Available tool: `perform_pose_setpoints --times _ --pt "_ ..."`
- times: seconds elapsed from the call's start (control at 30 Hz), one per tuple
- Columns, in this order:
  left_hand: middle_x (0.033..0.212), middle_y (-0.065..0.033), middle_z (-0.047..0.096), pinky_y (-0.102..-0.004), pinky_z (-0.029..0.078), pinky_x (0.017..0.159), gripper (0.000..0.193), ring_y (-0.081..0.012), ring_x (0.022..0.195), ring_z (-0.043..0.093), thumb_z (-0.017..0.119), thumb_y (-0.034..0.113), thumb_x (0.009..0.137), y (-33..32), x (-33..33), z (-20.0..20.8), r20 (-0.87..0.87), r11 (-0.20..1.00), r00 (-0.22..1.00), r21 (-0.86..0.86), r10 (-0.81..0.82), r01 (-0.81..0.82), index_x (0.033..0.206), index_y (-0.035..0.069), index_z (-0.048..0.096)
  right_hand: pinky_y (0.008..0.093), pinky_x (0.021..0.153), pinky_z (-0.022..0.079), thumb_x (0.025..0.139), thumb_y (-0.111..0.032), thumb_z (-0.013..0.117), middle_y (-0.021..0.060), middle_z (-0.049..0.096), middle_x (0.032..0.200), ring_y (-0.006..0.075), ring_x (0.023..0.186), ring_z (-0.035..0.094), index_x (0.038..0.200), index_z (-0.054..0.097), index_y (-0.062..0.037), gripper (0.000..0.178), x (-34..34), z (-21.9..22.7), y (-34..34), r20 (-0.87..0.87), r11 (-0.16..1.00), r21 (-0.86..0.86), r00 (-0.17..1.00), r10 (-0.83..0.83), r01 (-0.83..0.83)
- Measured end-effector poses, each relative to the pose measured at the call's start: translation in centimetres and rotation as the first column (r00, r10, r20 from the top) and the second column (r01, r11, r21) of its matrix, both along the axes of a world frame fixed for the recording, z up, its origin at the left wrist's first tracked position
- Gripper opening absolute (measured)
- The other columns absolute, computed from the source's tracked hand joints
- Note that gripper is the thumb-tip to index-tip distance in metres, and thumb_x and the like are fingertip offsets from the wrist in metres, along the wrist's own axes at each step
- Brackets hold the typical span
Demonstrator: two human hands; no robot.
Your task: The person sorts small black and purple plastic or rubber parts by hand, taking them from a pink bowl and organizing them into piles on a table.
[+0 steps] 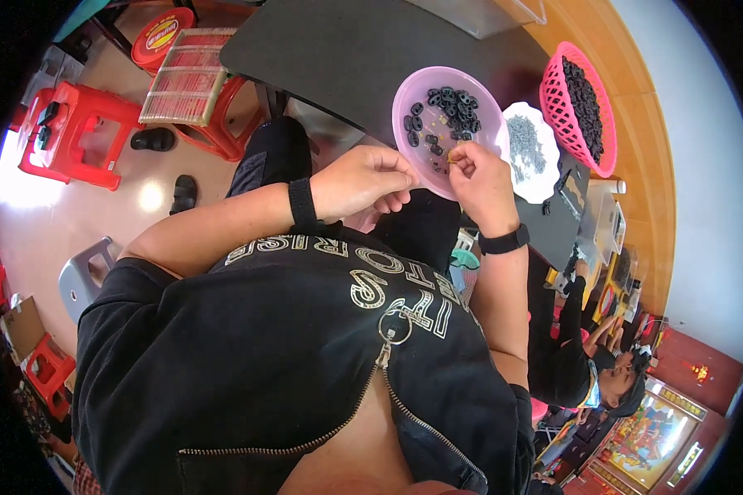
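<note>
A pink-lilac bowl (403,97) holds several small black oval parts (456,106), some with two holes, and tiny brass-coloured bits. Over its near right side is my right hand (480,183), thumb and fingers pinched together. Something small and yellowish shows at those fingertips, too small to name. My left hand (363,181) is just outside the bowl's near left rim, its thumb and forefinger closed in a pinch; what is between them, if anything, is hidden. A white scalloped plate (545,188) with a heap of small grey pieces (523,147) stands right of the bowl.
Farther right, a pink perforated basket (551,92) is filled with black parts. All stand on a dark table (330,49). Red stools (82,136) and a slatted rack (188,76) are at the left. Another person (590,363) works along the right side.
</note>
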State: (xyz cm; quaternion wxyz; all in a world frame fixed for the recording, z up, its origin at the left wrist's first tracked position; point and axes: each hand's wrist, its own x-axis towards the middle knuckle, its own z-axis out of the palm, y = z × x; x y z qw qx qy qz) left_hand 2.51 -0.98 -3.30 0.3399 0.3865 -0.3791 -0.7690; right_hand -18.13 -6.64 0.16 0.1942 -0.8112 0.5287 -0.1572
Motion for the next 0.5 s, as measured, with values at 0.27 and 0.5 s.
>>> perform_pose_setpoints --times 0.27,0.5 --pt "0.077 -0.0022 0.06 -0.0205 0.047 0.061 0.015 -0.0076 0.066 0.056 0.061 0.016 0.087 0.0 -0.5 0.2 -0.117 0.998 0.993 -0.065 -0.035 0.028 0.09 0.001 0.058 0.0249 0.057 0.048 0.074 0.001 0.064 0.0068 0.063 0.073 0.0114 0.063 0.061 0.085 0.06 -0.0012 0.013 2.6 1.7 5.0 0.355 0.997 0.079 0.934 -0.026 -0.002" --pt "0.076 -0.003 0.06 -0.0201 0.046 0.061 0.016 -0.0072 0.065 0.055 0.063 0.017 0.086 0.1 -0.5 0.5 -0.117 0.994 0.992 -0.105 -0.04 0.028 0.085 0.002 0.057 0.0244 0.058 0.048 0.073 0.002 0.063 0.0063 0.062 0.07 0.0123 0.062 0.061 0.082 0.059 -0.002 0.011 2.8 2.3 6.2 0.41 0.994 0.106 0.911 -0.037 -0.007"
